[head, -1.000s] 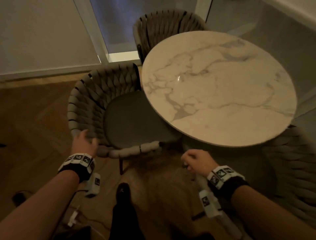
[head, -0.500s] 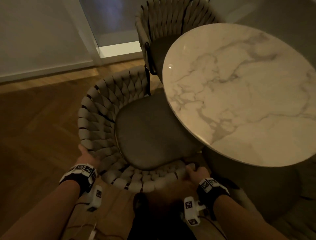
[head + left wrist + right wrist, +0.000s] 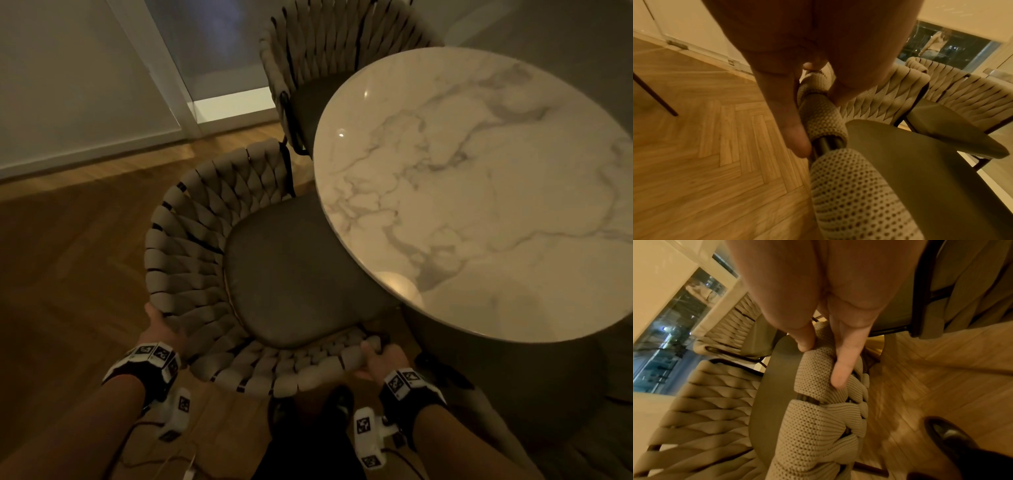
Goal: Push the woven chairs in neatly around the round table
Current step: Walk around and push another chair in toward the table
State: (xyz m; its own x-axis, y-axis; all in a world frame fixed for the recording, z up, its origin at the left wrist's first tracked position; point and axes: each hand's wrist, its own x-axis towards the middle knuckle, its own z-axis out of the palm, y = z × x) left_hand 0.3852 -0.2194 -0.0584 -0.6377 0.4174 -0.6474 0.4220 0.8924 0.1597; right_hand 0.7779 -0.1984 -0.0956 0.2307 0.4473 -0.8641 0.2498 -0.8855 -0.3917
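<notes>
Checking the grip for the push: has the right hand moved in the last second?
Yes. The right hand has gone from below the table edge over to the near chair, whose rim it now grips.

This looks like a dining corner in a home or apartment. A round white marble-patterned surface (image 3: pixel 479 192) stands on warm herringbone wooden parquet flooring (image 3: pixel 694 146), with beige woven-strap chairs with dark grey seat cushions (image 3: pixel 191 260) drawn up around it. Plain pale walls with white skirting boards (image 3: pixel 68 102) meet a tall glazed door or window (image 3: pixel 663 331), through which city lights show in darkness.
</notes>
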